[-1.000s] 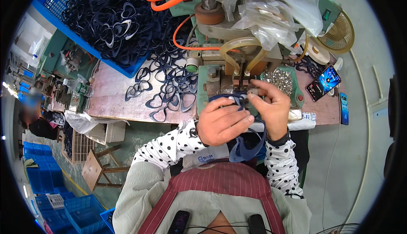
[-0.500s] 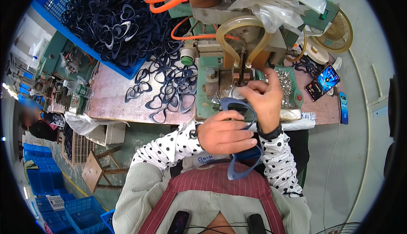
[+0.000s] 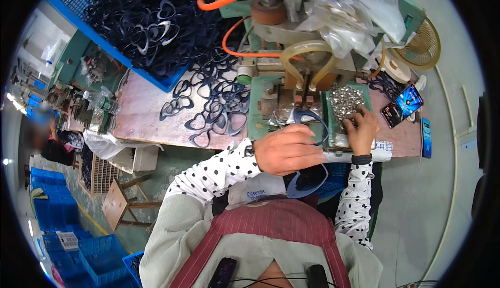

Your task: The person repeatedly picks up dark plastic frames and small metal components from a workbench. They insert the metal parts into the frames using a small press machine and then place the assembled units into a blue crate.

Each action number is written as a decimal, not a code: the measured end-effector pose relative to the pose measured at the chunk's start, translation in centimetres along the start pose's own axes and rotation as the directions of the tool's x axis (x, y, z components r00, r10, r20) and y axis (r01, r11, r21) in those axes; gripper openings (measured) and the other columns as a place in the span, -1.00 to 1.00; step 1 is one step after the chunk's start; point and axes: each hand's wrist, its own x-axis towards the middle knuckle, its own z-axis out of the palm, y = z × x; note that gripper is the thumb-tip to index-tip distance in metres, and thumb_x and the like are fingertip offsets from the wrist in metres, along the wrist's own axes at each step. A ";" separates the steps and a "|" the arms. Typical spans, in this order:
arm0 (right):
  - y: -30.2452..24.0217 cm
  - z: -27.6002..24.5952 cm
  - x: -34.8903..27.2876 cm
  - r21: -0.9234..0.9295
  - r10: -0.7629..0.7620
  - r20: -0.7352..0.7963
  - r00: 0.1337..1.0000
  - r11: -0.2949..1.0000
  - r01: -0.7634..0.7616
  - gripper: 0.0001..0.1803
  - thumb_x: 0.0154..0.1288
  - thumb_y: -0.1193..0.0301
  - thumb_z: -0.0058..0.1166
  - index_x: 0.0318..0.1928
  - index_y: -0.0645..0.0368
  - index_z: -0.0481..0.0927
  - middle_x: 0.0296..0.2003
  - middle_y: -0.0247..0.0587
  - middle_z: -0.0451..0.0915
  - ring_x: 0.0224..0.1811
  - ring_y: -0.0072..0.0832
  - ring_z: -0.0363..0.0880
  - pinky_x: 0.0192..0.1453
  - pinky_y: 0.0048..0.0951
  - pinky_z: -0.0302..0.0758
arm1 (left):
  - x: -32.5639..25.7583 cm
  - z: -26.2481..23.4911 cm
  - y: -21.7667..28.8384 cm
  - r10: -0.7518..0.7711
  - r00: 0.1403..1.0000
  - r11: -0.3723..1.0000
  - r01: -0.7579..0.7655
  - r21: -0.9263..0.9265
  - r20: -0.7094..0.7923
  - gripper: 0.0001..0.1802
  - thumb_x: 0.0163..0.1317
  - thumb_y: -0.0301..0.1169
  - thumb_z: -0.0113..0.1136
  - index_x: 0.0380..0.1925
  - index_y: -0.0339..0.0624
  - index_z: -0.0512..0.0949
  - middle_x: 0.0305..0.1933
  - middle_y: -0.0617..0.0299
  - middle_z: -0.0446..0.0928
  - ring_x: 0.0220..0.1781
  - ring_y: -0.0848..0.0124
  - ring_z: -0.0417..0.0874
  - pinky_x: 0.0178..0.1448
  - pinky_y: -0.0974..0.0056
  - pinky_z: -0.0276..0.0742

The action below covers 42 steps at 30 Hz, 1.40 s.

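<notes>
Here the left hand (image 3: 289, 150) is closed around a dark blue heart-shaped frame (image 3: 307, 184), one loop hanging below the fist at 6 o'clock, the other showing above it. The right hand (image 3: 361, 129), at 3 o'clock from the left, rests with fingers curled on a tray of small shiny metal pieces (image 3: 346, 100); whether it pinches one, I cannot tell. More blue frames (image 3: 211, 113) lie on the table (image 3: 140, 116) at 9 o'clock.

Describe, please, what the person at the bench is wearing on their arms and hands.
Both arms are in long white sleeves with black polka dots. The right hand has a dark band at the wrist, where the cuff ends. The left hand is bare, with no glove; its cuff has a dark edge at the wrist. No rings can be made out.
</notes>
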 end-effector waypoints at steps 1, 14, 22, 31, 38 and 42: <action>0.1 0.2 0.2 0.019 0.011 -0.026 1.000 1.000 -0.011 -0.73 -0.09 0.35 0.38 -0.27 0.02 0.72 -0.06 -0.17 0.62 0.08 -0.13 0.46 0.16 -0.11 0.32 | 0.0 0.2 0.0 -0.008 1.000 1.000 0.008 -0.006 -0.009 -0.64 0.08 -0.58 0.12 -0.06 -0.31 0.61 -0.04 0.08 0.63 -0.10 0.17 0.64 0.17 -0.01 0.51; 0.5 1.0 0.0 0.319 0.342 -0.110 0.933 0.901 -0.293 -0.87 0.12 0.32 0.34 -0.34 0.05 0.74 -0.35 -0.23 0.64 -0.22 -0.30 0.54 -0.07 -0.31 0.42 | -11.2 -7.3 -4.2 -0.595 0.629 0.244 0.734 0.634 -0.500 -0.80 -0.05 -0.62 0.17 -0.43 -0.07 0.63 -0.18 0.21 0.57 -0.13 0.16 0.50 -0.08 0.08 0.32; 0.3 1.1 0.1 0.290 0.290 -0.163 0.943 0.928 -0.235 -0.87 0.18 0.35 0.28 -0.25 0.02 0.75 -0.29 -0.23 0.65 -0.18 -0.28 0.55 -0.04 -0.30 0.41 | -19.0 -13.3 -6.6 -0.816 0.561 0.379 0.336 0.862 0.140 -0.85 -0.01 -0.36 0.24 -0.42 0.14 0.73 0.32 0.35 0.40 0.32 0.19 0.34 0.32 0.01 0.19; -0.2 0.5 0.9 0.408 0.316 -0.083 0.945 0.876 -0.257 -0.87 0.18 0.40 0.24 -0.25 0.09 0.72 -0.31 -0.19 0.68 -0.19 -0.27 0.59 -0.04 -0.33 0.46 | -13.6 -13.5 -5.7 -0.779 0.410 0.265 0.901 0.344 -0.474 -0.87 0.38 -0.36 0.09 -0.24 -0.19 0.51 -0.48 0.00 0.60 -0.49 0.01 0.62 -0.47 0.10 0.45; -7.7 -3.9 2.9 0.673 0.257 0.040 0.965 0.707 -0.217 -0.81 0.09 0.56 0.25 -0.23 0.16 0.75 -0.28 -0.18 0.69 -0.15 -0.36 0.56 -0.02 -0.41 0.45 | -3.6 -6.3 0.3 -0.277 0.939 0.738 0.342 0.582 -0.202 -0.68 -0.07 -0.53 0.23 -0.22 -0.04 0.62 -0.15 0.26 0.66 -0.21 0.33 0.62 0.08 0.05 0.41; -12.0 -6.5 3.4 0.769 0.088 0.090 0.992 0.627 -0.125 -0.79 0.06 0.58 0.25 -0.23 0.16 0.75 -0.32 -0.23 0.68 -0.23 -0.43 0.53 -0.09 -0.46 0.44 | -0.4 -2.9 2.0 -0.211 0.971 0.841 0.241 0.484 -0.116 -0.63 0.00 -0.50 0.27 -0.11 -0.06 0.61 -0.09 0.19 0.66 -0.21 0.31 0.63 0.15 0.02 0.41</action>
